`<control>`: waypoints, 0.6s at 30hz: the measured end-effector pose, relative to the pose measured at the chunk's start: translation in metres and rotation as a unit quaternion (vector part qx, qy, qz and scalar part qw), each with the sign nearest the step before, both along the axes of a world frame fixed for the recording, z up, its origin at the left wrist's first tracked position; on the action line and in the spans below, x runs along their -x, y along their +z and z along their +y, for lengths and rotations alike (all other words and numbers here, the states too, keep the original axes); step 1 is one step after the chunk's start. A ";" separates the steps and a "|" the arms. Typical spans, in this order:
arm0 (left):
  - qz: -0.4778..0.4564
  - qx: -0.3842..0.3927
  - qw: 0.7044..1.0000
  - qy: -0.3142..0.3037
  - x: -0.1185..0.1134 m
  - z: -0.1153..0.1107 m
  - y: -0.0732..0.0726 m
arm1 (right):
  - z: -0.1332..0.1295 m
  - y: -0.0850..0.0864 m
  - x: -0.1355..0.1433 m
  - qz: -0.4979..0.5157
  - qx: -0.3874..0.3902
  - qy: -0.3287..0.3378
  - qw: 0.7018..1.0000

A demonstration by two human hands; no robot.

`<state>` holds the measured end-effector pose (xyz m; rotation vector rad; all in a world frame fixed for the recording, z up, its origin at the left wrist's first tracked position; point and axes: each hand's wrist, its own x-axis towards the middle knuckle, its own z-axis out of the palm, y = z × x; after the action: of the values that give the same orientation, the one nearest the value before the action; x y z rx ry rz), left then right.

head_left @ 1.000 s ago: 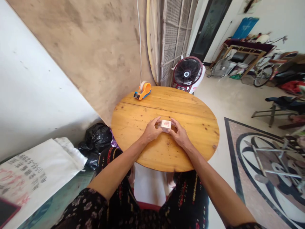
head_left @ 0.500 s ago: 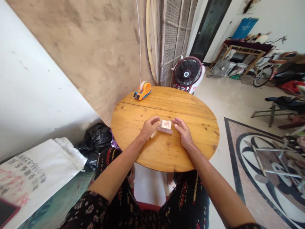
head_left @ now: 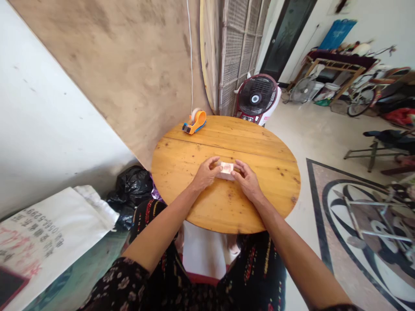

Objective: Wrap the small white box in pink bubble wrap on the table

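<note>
The left hand [head_left: 205, 175] and the right hand [head_left: 247, 183] close in from either side on a small pale pink-and-white box [head_left: 226, 169] that lies flat between them on the round, honey-coloured wooden surface [head_left: 181, 160]. The fingers [head_left: 215, 162] of the left hand curl onto the box's left edge and the fingertips of the right touch its right edge, so both hands grip the box loosely rather than clench it. The box sits near the middle of the surface, well in from every rim. Bare wood lies open ahead of the hands, to their left and to their right, and a narrower strip runs between the wrists and the near rim. Far ahead and to the left of the hands, an orange tape dispenser [head_left: 195, 122] sits close to the far edge.
</note>
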<state>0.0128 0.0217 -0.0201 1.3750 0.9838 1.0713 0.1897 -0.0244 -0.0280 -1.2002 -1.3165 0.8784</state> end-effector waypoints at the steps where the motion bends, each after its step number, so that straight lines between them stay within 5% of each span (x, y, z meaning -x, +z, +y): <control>1: 0.002 -0.002 1.000 0.003 0.000 0.000 0.000 | 0.000 0.000 0.000 0.006 0.002 -0.002 1.000; 18: -0.061 0.004 0.998 0.014 0.002 0.000 0.002 | 0.001 -0.004 -0.006 -0.004 -0.062 -0.088 0.994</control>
<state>0.0110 0.0214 -0.0177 1.2777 0.9185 1.1569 0.1961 -0.0234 -0.0319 -1.2031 -1.2322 0.6570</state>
